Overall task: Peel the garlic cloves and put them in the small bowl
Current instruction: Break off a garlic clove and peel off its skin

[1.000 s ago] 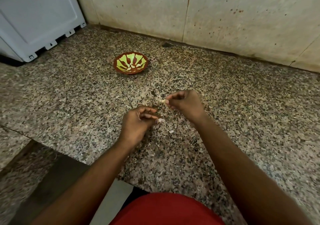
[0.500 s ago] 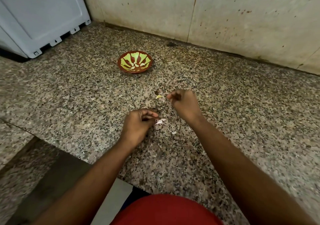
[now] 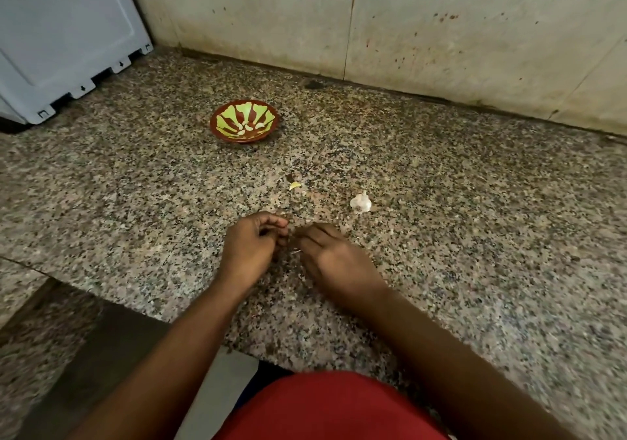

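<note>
The left hand (image 3: 249, 248) and right hand (image 3: 334, 258) meet low over the speckled granite counter (image 3: 475, 236), fingers curled together; what they pinch is hidden. The small bowl (image 3: 244, 125), brown with green stripes, holds several peeled cloves (image 3: 249, 128). A papery garlic piece (image 3: 360, 202) lies near the right hand.

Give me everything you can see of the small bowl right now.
The small bowl is round and shallow, looks like glazed ceramic, with a red-brown rim and outer wall and yellow-green petal-shaped panels fanning out from its middle. It stands upright on the speckled granite counter, beyond both hands and apart from them. Several pale peeled garlic cloves lie in its bottom. Nothing else touches it.
</note>
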